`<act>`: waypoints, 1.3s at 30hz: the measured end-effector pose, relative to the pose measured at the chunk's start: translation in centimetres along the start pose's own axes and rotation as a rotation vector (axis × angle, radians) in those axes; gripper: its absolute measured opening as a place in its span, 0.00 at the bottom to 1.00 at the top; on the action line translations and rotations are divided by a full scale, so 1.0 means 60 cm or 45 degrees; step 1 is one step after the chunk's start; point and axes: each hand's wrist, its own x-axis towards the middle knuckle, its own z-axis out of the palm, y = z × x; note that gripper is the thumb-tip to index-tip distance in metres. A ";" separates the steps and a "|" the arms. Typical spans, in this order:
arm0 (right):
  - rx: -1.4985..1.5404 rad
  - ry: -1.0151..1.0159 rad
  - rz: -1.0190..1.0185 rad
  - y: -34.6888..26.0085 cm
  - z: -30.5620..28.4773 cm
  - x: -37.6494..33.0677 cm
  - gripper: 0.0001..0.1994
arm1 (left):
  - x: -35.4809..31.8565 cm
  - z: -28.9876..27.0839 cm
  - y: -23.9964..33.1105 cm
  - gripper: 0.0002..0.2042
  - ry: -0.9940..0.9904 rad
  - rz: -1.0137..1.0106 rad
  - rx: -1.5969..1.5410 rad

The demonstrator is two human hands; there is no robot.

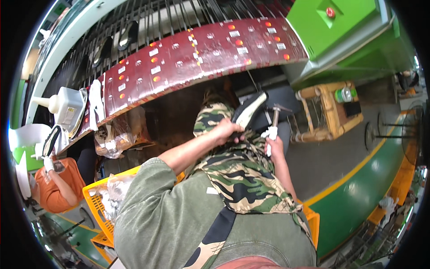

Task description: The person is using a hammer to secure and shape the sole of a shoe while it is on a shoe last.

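My left hand (227, 130) is closed around one end of a black shoe (251, 110), which tilts up and away over my lap with its pale sole showing. To the right of the shoe, my right hand (276, 146) grips a hammer (275, 118) by its handle, which has white wrapping at the grip. The hammer's metal head points up and stands close to the shoe; whether they touch is unclear. A camouflage apron (244, 179) covers my front and lap beneath both hands.
Ahead runs a maroon bench edge (179, 62) with stickers, before rollers carrying dark shoes (128, 36). A green machine (336, 27) stands far right, a wooden stool (329, 119) with a bottle at right. Yellow crate (96, 208) left; beyond it, a co-worker in orange (60, 186) holds a shoe.
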 end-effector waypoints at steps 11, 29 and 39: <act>0.143 -0.035 0.142 -0.014 -0.005 0.008 0.07 | -0.129 -0.042 0.132 0.15 -0.253 0.213 -0.253; 0.336 -0.011 0.155 0.006 -0.015 0.018 0.08 | 0.037 -0.390 0.587 0.13 0.368 0.796 -0.448; 0.275 -0.029 0.117 -0.001 -0.020 0.038 0.08 | 0.202 -0.525 0.604 0.20 0.811 0.879 -0.430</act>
